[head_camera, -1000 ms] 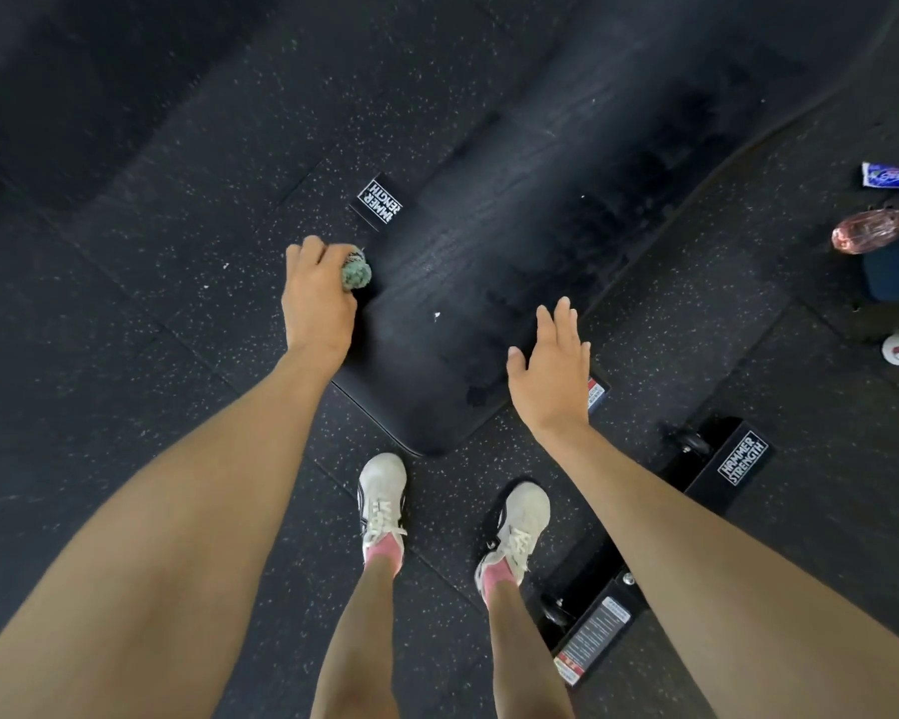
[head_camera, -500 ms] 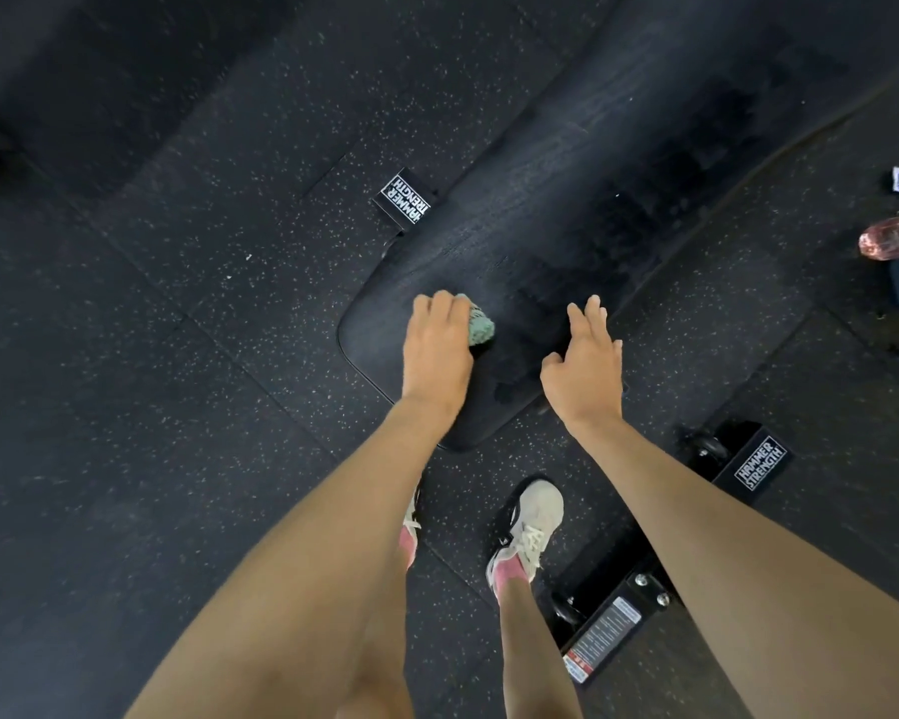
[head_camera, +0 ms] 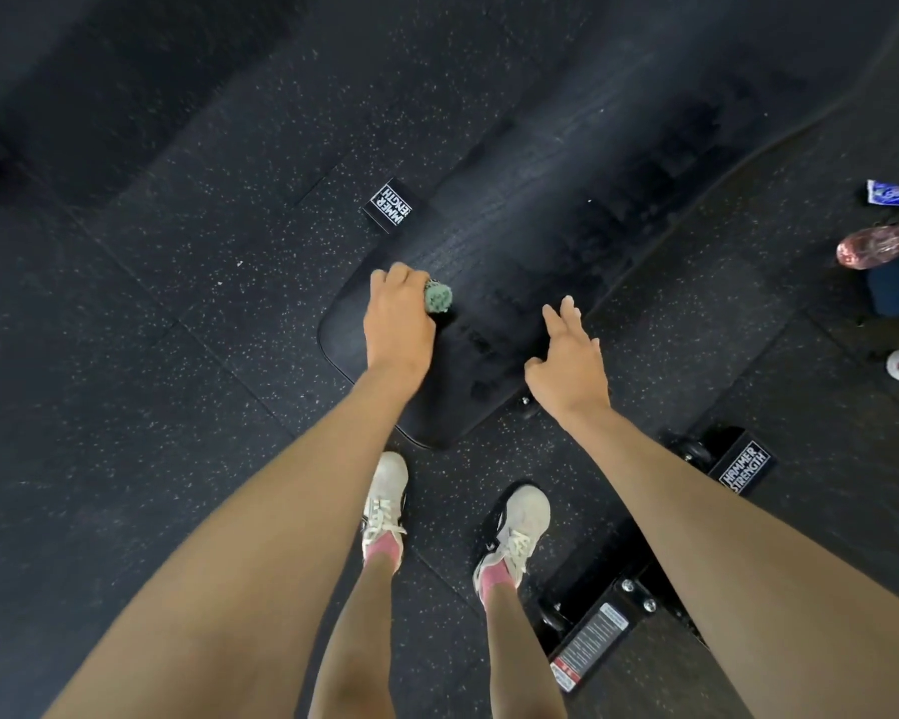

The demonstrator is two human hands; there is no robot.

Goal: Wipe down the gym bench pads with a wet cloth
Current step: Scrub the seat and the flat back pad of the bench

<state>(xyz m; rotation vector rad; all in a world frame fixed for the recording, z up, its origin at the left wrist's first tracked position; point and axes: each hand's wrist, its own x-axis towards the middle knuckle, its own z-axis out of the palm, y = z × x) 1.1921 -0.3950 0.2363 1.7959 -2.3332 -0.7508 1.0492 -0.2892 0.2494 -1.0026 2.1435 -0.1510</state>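
Cloth: green wad [head_camera: 438,297] lay on the near end of the black bench pad [head_camera: 541,241], poking out beyond the left hand [head_camera: 398,324].
Left hand: fingers curled round the cloth.
Right hand [head_camera: 567,360]: held nothing, fingers straight, over the pad's right edge.
Hidden: most of the cloth, inside the fist; right-hand contact unclear.
Count: one cloth, one pad, two hands.

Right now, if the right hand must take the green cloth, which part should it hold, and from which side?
Probably the bunched end of the cloth sticking out beyond the left hand. The right hand could come from its own side: the rest is hidden inside the left hand's grip.
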